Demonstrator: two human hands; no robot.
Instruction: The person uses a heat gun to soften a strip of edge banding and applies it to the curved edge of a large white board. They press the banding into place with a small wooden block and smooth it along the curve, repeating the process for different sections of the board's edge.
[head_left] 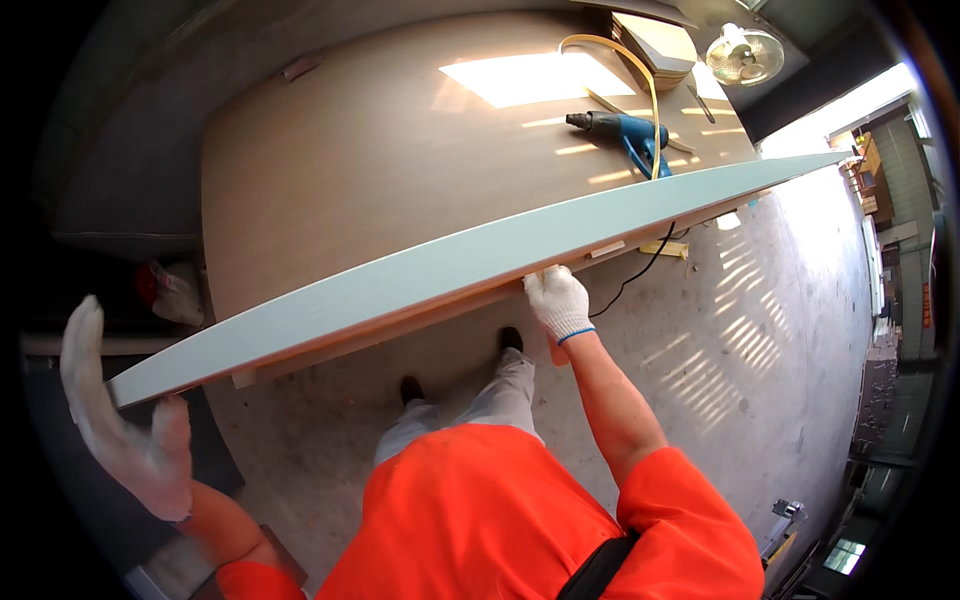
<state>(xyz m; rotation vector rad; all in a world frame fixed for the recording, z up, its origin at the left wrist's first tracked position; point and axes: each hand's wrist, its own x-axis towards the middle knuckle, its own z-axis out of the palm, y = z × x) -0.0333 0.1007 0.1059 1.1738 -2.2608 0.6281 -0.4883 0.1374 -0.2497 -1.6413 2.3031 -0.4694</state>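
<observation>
A long, narrow board (420,268) with a pale blue-green face and a brownish edge stretches across in front of me, lying slantwise along the near side of a brown-topped table. My right hand (557,298), in a white knit glove with a blue cuff, is closed on the board's near edge around its middle. At the board's left end is my left hand (130,420), also gloved and a little blurred. Its fingers stretch straight out past the corner, and the thumb stands apart by the near edge. Whether its palm touches the board I cannot tell.
On the brown tabletop (330,190) lie a blue heat gun (625,130) and a curved yellowish edging strip (655,100). A stack of boards (655,45) sits at the far right, near a fan (745,55). A black cord (640,275) hangs toward the concrete floor (700,380).
</observation>
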